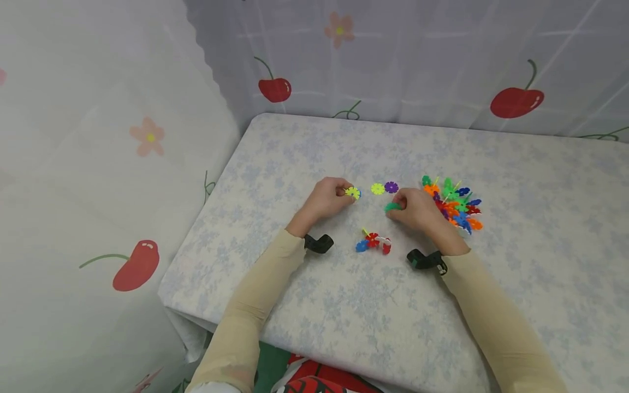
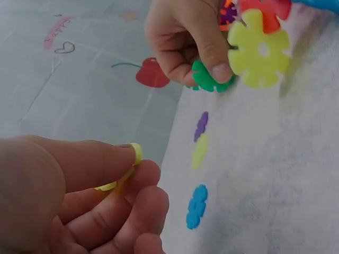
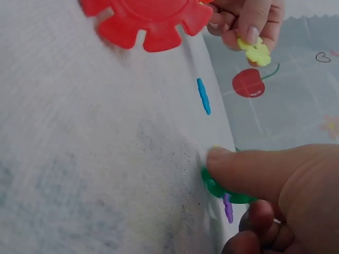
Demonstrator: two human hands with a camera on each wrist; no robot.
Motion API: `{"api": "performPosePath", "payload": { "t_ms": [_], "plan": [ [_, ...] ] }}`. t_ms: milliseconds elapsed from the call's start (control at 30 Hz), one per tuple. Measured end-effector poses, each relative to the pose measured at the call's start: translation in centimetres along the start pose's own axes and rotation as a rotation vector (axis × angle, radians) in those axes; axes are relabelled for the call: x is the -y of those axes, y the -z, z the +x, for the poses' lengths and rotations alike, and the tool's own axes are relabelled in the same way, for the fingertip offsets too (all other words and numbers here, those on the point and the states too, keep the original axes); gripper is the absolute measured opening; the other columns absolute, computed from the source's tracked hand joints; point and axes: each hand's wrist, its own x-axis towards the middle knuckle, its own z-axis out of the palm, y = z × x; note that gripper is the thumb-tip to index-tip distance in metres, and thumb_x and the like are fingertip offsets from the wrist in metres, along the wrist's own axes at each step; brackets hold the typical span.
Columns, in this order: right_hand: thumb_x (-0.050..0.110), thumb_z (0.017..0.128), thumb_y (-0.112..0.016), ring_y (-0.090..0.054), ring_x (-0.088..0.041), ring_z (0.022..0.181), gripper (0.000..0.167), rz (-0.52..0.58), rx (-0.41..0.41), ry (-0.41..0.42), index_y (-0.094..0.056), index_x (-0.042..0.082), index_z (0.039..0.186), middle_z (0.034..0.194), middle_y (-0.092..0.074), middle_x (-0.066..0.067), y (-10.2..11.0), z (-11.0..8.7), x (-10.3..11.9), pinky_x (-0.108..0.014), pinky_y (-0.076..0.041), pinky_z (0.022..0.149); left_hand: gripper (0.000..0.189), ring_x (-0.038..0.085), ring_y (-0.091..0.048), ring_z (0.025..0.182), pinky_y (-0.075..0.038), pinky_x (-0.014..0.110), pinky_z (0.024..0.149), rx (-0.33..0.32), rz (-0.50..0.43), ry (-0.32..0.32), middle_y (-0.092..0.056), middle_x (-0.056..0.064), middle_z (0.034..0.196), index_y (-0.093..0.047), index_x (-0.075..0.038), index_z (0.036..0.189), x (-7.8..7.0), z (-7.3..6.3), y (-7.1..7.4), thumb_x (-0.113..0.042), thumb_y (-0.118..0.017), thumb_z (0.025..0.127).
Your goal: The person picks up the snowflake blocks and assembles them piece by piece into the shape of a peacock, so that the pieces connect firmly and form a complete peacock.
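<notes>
My left hand (image 1: 328, 197) pinches a yellow snowflake disc (image 1: 352, 192) between thumb and fingertips; in the right wrist view its notched petals (image 3: 258, 54) show. In the right hand (image 1: 416, 208) a green snowflake disc (image 1: 392, 207) is pinched, its rim (image 2: 211, 79) poking out beside the thumb in the left wrist view. Between the hands and a little farther back, a yellow disc (image 1: 377, 189) and a purple disc (image 1: 391, 187) lie side by side on the table. A blue disc (image 2: 197, 206) lies flat in line with them, mostly covered by the held yellow disc in the head view.
Beside the right hand is a heap of mixed-colour discs (image 1: 462, 204). A small cluster of red, blue and other discs (image 1: 372, 240) sits nearer the body, between the wrists. The patterned cloth (image 1: 295, 147) covers the table, with a printed curtain (image 1: 417, 60) behind.
</notes>
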Motion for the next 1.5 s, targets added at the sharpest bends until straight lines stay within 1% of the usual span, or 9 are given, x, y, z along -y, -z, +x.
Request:
{"api": "performPosePath", "payload": {
  "t_ms": [167,300,467,567,733,933,1100,1333,1500],
  "plan": [
    [0.023,0.096,-0.071,-0.045,-0.018,0.057,0.020,0.123,-0.162,0.069,-0.070,0.004,0.104,0.068,-0.051,-0.006,0.6,-1.1,0.8,-0.030,-0.038,0.054,0.037,0.029,-0.074,0.084,-0.059,0.025,0.071,-0.006,-0.246,-0.073,-0.077,0.020,0.100,-0.061,-0.003,0.136,-1.2,-0.7,0.2,-0.012,-0.063,0.100],
    [0.017,0.098,-0.068,-0.054,-0.008,0.057,0.020,0.272,-0.316,0.181,-0.074,0.001,0.108,0.077,-0.067,-0.016,1.7,-2.3,2.5,-0.023,-0.046,0.055,0.038,0.036,-0.075,0.089,-0.063,0.030,0.076,0.017,-0.401,-0.116,-0.075,0.027,0.105,-0.057,-0.003,0.141,-2.6,-1.5,0.4,-0.009,-0.054,0.104],
    [0.011,0.099,-0.066,-0.062,0.007,0.060,0.021,0.397,-0.336,0.269,-0.074,-0.006,0.110,0.092,-0.075,-0.025,2.6,-3.8,4.4,-0.013,-0.052,0.061,0.037,0.030,-0.076,0.084,-0.064,0.034,0.081,0.000,-0.496,-0.179,-0.075,0.028,0.104,-0.055,-0.003,0.140,-4.5,-2.8,0.9,-0.006,-0.051,0.103],
    [0.011,0.099,-0.066,-0.064,0.010,0.062,0.022,0.405,-0.325,0.276,-0.074,-0.006,0.110,0.094,-0.076,-0.025,2.7,-4.3,5.1,-0.011,-0.053,0.064,0.031,0.024,-0.077,0.081,-0.064,0.034,0.081,-0.042,-0.512,-0.220,-0.076,0.027,0.101,-0.054,-0.002,0.133,-5.0,-3.3,1.0,-0.004,-0.053,0.102],
    [0.009,0.098,-0.067,-0.063,0.015,0.063,0.021,0.389,-0.333,0.289,-0.074,-0.007,0.110,0.095,-0.076,-0.026,2.7,-4.7,5.5,-0.008,-0.052,0.066,0.025,0.034,-0.077,0.084,-0.064,0.035,0.080,-0.099,-0.537,-0.252,-0.075,0.029,0.098,-0.056,0.001,0.126,-5.3,-3.7,0.9,-0.004,-0.057,0.101],
    [0.007,0.096,-0.069,-0.060,0.019,0.064,0.019,0.350,-0.357,0.330,-0.075,-0.007,0.107,0.093,-0.077,-0.024,2.4,-4.7,5.3,-0.008,-0.052,0.063,0.024,0.008,-0.074,0.072,-0.064,0.035,0.080,-0.115,-0.547,-0.274,-0.074,0.031,0.098,-0.059,0.004,0.123,-5.5,-4.0,0.8,-0.002,-0.058,0.101],
    [0.005,0.095,-0.070,-0.059,0.020,0.064,0.017,0.326,-0.388,0.365,-0.076,-0.007,0.106,0.090,-0.077,-0.023,2.2,-4.7,5.2,-0.010,-0.051,0.060,0.023,0.008,-0.073,0.072,-0.064,0.034,0.079,-0.127,-0.523,-0.287,-0.075,0.029,0.099,-0.060,0.004,0.122,-5.5,-3.9,0.7,-0.003,-0.059,0.100],
    [-0.002,0.088,-0.075,-0.075,-0.022,0.065,0.012,0.200,-0.459,0.520,-0.078,-0.006,0.099,0.082,-0.078,-0.018,1.5,-4.7,5.2,-0.005,-0.046,0.059,0.024,0.025,-0.076,0.078,-0.064,0.031,0.076,-0.170,-0.419,-0.345,-0.076,0.026,0.097,-0.067,0.005,0.122,-5.3,-4.0,0.8,-0.002,-0.060,0.100],
    [-0.005,0.085,-0.076,-0.074,-0.024,0.062,0.011,0.109,-0.504,0.621,-0.078,-0.006,0.096,0.079,-0.077,-0.015,0.7,-4.8,5.4,-0.017,-0.055,0.057,0.024,0.032,-0.076,0.079,-0.063,0.027,0.073,-0.197,-0.338,-0.398,-0.076,0.024,0.097,-0.070,0.005,0.120,-5.1,-4.2,0.8,-0.001,-0.060,0.099]
  ]
}}
